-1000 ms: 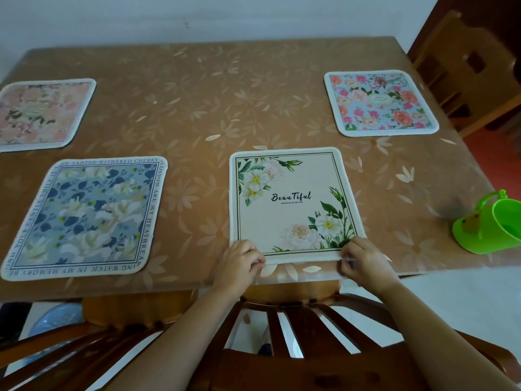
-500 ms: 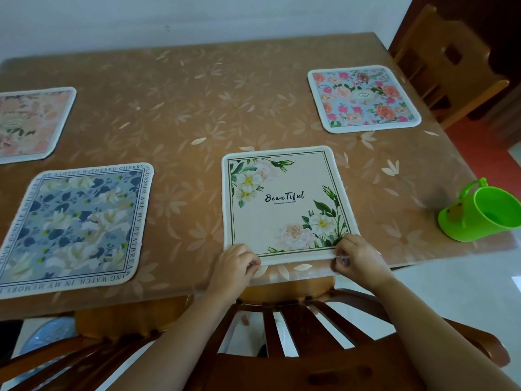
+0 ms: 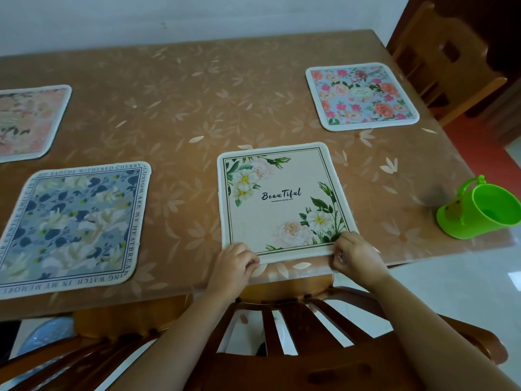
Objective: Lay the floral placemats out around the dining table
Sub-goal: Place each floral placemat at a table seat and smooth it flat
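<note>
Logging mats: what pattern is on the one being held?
Cream placemat: white flowers, green leaves, the word Beautiful; head view shows it.

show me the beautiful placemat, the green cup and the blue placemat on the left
beautiful placemat (image 3: pixel 282 206), head view, cream middle below the lettering
green cup (image 3: pixel 493 206), head view, inner wall
blue placemat (image 3: pixel 73 230), head view, flower print at its middle

Home dining room: covered table (image 3: pixel 197 88), wooden chairs (image 3: pixel 439 60), placemats (image 3: pixel 361 94).

Soft, even daylight, faint shadows, wide-angle bending at edges, slightly soft focus
</note>
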`<state>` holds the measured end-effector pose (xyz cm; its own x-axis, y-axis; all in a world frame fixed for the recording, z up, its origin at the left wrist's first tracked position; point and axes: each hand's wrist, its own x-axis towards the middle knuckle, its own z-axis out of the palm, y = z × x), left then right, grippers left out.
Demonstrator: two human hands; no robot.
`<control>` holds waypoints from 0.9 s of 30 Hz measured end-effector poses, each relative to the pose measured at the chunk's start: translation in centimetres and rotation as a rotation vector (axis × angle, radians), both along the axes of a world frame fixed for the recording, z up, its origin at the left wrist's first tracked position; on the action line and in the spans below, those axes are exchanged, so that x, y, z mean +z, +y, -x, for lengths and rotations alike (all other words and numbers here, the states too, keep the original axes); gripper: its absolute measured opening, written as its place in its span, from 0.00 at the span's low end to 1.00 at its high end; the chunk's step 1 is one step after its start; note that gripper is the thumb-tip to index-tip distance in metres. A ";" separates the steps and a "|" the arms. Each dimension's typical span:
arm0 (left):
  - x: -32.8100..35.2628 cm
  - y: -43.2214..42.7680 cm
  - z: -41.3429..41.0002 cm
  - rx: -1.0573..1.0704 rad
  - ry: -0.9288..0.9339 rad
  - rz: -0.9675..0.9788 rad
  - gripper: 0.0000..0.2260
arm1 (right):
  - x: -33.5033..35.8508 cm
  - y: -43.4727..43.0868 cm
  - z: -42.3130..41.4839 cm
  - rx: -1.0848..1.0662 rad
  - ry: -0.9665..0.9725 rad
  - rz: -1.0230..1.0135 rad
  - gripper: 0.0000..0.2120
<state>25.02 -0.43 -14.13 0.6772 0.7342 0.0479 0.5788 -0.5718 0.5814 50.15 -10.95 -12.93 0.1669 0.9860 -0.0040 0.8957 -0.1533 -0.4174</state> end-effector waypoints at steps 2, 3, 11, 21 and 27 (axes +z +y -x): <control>0.0 0.0 0.0 -0.003 -0.002 0.000 0.01 | 0.1 -0.1 0.0 -0.005 0.006 0.011 0.07; 0.0 0.0 0.0 -0.004 0.001 -0.002 0.01 | 0.0 -0.1 0.0 -0.013 0.009 0.016 0.07; 0.0 0.0 -0.1 -0.002 0.025 0.000 0.01 | -0.1 0.0 -0.1 -0.057 0.041 0.065 0.06; -0.5 -0.1 0.0 0.017 0.011 0.019 0.02 | -0.5 -0.2 0.1 -0.034 0.043 0.022 0.07; -1.1 -0.1 0.2 0.081 0.078 0.038 0.09 | -0.9 -0.2 0.5 -0.057 -0.036 0.050 0.12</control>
